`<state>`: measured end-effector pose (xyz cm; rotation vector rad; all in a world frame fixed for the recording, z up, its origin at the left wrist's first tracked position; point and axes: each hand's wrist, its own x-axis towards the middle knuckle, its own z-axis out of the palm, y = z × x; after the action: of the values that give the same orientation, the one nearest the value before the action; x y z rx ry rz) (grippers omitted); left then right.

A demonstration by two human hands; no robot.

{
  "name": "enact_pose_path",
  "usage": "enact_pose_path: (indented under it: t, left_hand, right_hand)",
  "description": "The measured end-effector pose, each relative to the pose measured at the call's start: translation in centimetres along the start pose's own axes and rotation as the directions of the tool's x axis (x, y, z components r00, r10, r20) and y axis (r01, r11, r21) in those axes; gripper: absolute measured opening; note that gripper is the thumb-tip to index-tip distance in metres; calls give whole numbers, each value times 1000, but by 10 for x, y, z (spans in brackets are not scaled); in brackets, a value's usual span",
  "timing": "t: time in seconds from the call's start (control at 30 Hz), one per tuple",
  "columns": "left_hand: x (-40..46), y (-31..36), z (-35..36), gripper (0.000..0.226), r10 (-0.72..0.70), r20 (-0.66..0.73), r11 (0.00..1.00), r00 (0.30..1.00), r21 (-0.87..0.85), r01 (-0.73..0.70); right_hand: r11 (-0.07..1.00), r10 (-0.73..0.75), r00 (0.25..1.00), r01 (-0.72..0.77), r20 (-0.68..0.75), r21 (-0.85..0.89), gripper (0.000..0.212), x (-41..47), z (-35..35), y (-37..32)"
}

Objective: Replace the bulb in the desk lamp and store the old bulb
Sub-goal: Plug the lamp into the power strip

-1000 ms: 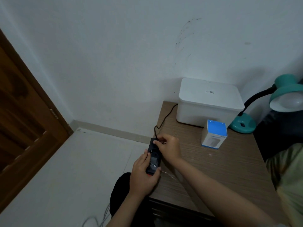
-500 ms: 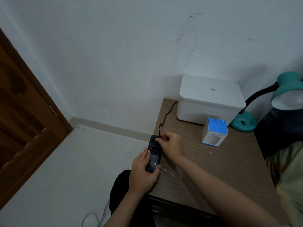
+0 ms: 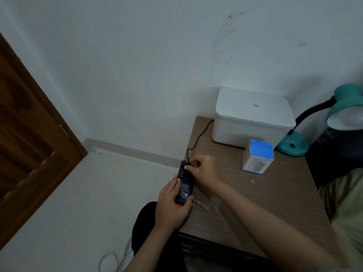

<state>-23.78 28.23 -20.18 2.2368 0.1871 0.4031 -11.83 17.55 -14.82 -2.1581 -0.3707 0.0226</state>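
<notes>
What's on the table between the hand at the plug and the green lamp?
In the head view, the small blue-and-white box stands between the right hand and the lamp. The big white box sits further back, by the wall.

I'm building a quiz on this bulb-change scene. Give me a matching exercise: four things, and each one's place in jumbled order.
Things:
1 power strip
2 blue-topped box
3 white lidded bin
4 teal desk lamp

Places:
A back of the desk, at the wall
B desk's far right corner
C held at the desk's left edge
D in front of the bin

Pairs: 1-C, 2-D, 3-A, 4-B
</notes>
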Motion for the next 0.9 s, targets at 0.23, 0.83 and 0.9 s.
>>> enact_pose_path:
  t: [0.23, 0.83, 0.9]
  left_hand:
    - [-1, 1, 0, 76, -7, 0, 1000, 1000, 4, 7]
    - [0, 4, -4, 73, -35, 54, 998, 998, 60, 31]
    - [3, 6, -6, 74, -37, 92, 993, 995, 114, 27]
  right_hand:
    - [997, -10, 998, 6, -55, -77, 13, -3, 7, 3]
    - [985, 170, 985, -170, 15, 27, 25, -4, 6, 11]
    - [979, 159, 985, -167, 69, 118, 28, -13, -2, 14]
